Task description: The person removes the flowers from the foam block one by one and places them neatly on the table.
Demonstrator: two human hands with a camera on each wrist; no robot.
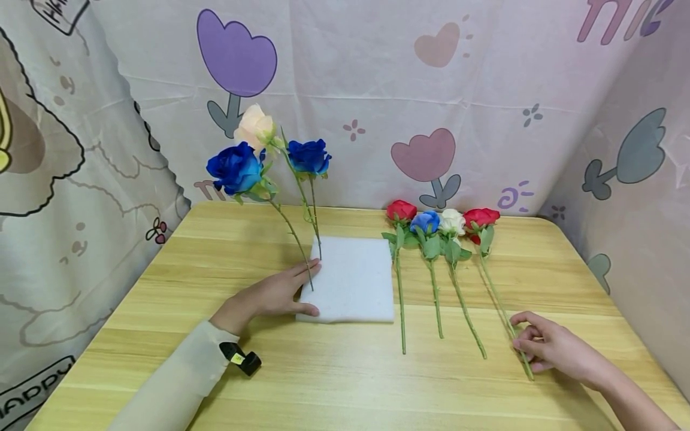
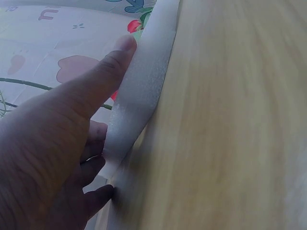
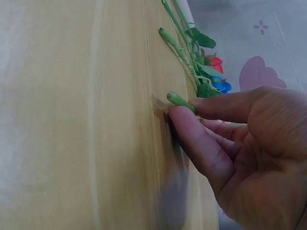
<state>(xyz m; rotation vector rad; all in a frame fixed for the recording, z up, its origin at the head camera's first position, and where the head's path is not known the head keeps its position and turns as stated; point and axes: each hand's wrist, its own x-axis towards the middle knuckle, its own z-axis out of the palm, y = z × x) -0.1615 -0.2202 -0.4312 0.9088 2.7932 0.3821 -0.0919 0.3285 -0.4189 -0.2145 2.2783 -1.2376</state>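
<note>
A white foam block [image 1: 350, 281] lies on the table, and two blue roses [image 1: 235, 169] and a cream rose [image 1: 254, 127] stand in its left side, leaning. My left hand [image 1: 283, 291] rests against the block's left edge. Its thumb [image 2: 103, 72] lies straight along the near corner, with the other fingers at the side. On the right, a red rose [image 1: 481, 218] lies on the table. My right hand [image 1: 557, 347] pinches its green stem [image 3: 178, 100] near the cut end, between thumb and forefinger. The bloom end is hidden by the hand in the right wrist view.
Between the block and my right hand lie another red rose [image 1: 401, 211], a smaller blue rose [image 1: 425, 222] and a white rose [image 1: 451, 222], stems toward me. A printed cloth [image 1: 345, 78] hangs behind the wooden table [image 1: 345, 371].
</note>
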